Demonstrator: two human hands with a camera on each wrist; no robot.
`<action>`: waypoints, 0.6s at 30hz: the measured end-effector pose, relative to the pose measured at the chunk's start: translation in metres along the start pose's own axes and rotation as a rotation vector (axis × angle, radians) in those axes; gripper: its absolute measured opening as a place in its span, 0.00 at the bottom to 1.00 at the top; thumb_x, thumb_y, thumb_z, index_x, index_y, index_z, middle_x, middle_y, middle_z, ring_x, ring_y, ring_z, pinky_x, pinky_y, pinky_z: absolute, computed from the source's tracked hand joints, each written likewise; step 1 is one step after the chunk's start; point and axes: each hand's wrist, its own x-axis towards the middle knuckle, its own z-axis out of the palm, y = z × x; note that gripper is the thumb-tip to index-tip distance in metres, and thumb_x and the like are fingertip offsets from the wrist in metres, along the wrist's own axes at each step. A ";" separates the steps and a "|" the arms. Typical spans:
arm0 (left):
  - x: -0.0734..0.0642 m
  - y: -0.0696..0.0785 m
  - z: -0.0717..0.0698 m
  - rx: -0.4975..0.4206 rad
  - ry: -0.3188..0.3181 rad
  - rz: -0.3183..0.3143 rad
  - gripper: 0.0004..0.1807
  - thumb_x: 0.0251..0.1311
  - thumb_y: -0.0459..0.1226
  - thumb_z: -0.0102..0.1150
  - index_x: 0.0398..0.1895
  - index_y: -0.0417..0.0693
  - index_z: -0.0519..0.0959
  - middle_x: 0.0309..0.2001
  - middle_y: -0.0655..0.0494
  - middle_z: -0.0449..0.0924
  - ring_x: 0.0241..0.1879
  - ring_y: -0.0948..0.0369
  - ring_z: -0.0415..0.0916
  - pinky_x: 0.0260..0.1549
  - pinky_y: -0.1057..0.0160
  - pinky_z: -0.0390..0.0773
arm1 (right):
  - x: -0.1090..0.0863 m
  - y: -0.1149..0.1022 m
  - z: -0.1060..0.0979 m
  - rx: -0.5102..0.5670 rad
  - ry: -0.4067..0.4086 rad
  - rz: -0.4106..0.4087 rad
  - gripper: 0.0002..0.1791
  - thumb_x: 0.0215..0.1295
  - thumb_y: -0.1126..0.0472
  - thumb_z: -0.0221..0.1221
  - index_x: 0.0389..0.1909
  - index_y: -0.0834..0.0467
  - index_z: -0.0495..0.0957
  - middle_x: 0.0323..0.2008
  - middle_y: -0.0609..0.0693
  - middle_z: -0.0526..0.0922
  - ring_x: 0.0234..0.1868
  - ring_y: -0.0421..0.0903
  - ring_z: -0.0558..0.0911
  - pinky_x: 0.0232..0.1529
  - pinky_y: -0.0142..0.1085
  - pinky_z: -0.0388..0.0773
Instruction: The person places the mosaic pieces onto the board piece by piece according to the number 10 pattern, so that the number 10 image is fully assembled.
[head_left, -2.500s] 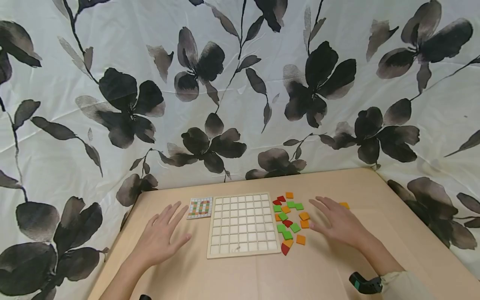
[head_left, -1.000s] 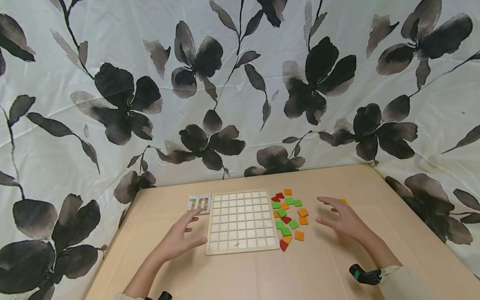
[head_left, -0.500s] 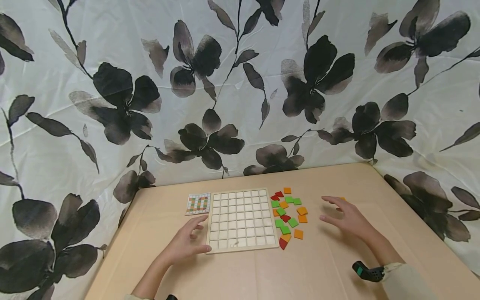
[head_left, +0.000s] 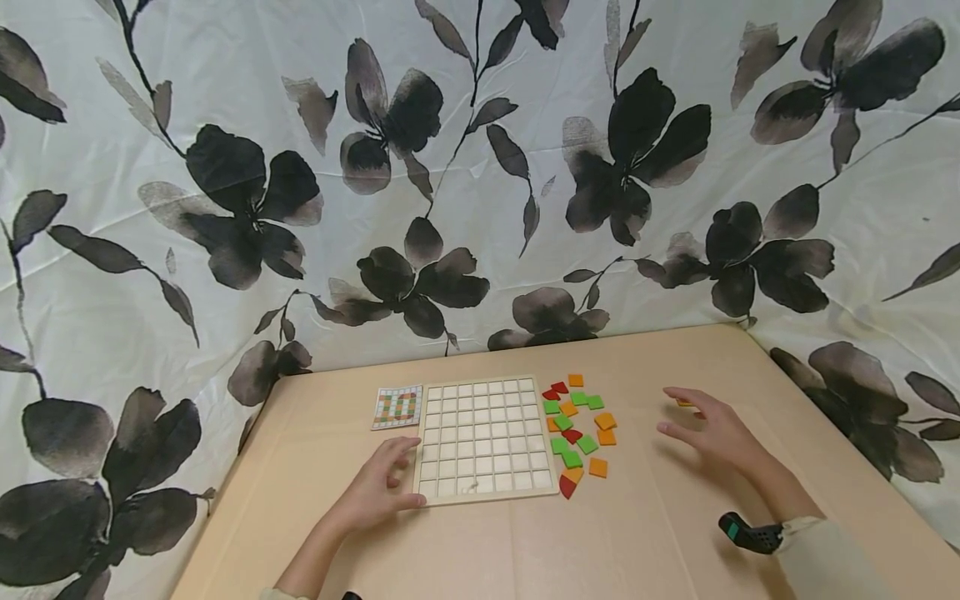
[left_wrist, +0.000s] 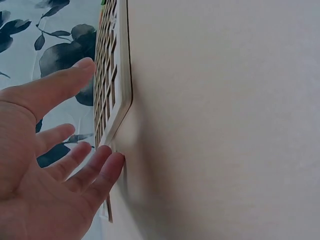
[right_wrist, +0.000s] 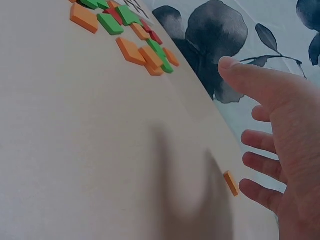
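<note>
A pale wooden grid board (head_left: 480, 444) lies flat on the table, its square cells bare. My left hand (head_left: 375, 490) is at its left edge, thumb near the front left corner. In the left wrist view the fingers (left_wrist: 112, 172) are relaxed, beside the board's edge; whether they touch it I cannot tell. My right hand (head_left: 716, 429) hovers over the table right of the loose tiles, fingers loosely spread, holding nothing. A lone orange tile (right_wrist: 231, 183) lies near its fingertips, mostly hidden by the hand in the head view.
Several loose tiles lie along the board's right side: orange squares (head_left: 597, 467), green squares (head_left: 572, 459) and red pieces (head_left: 567, 488). A small card with a coloured grid pattern (head_left: 397, 407) lies at the board's upper left. A floral cloth (head_left: 420, 183) hangs behind the table (head_left: 600, 542).
My left hand has moved right and toward me, from beside the card to the board's left edge. My right hand has drifted right, away from the tiles. Board and tiles stay put.
</note>
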 end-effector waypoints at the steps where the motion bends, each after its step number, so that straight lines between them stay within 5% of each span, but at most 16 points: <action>1: 0.000 -0.001 0.000 0.005 0.003 -0.004 0.49 0.41 0.39 0.77 0.70 0.53 0.64 0.67 0.54 0.62 0.58 0.54 0.68 0.48 0.60 0.76 | 0.000 0.002 0.000 0.000 -0.002 0.009 0.40 0.60 0.42 0.63 0.66 0.62 0.66 0.64 0.64 0.70 0.63 0.63 0.69 0.58 0.60 0.68; 10: 0.002 -0.003 0.002 0.062 0.021 0.002 0.49 0.40 0.37 0.78 0.70 0.49 0.64 0.66 0.51 0.64 0.53 0.54 0.70 0.43 0.60 0.76 | 0.007 0.008 -0.006 0.005 -0.023 0.068 0.40 0.62 0.43 0.62 0.67 0.62 0.64 0.65 0.67 0.67 0.66 0.66 0.65 0.59 0.62 0.67; 18: 0.002 -0.008 0.003 0.051 -0.029 -0.013 0.48 0.43 0.37 0.76 0.71 0.49 0.62 0.67 0.51 0.62 0.59 0.53 0.67 0.50 0.54 0.74 | 0.013 0.021 -0.010 0.025 -0.029 0.079 0.42 0.61 0.40 0.61 0.67 0.63 0.64 0.64 0.68 0.69 0.64 0.68 0.68 0.59 0.62 0.67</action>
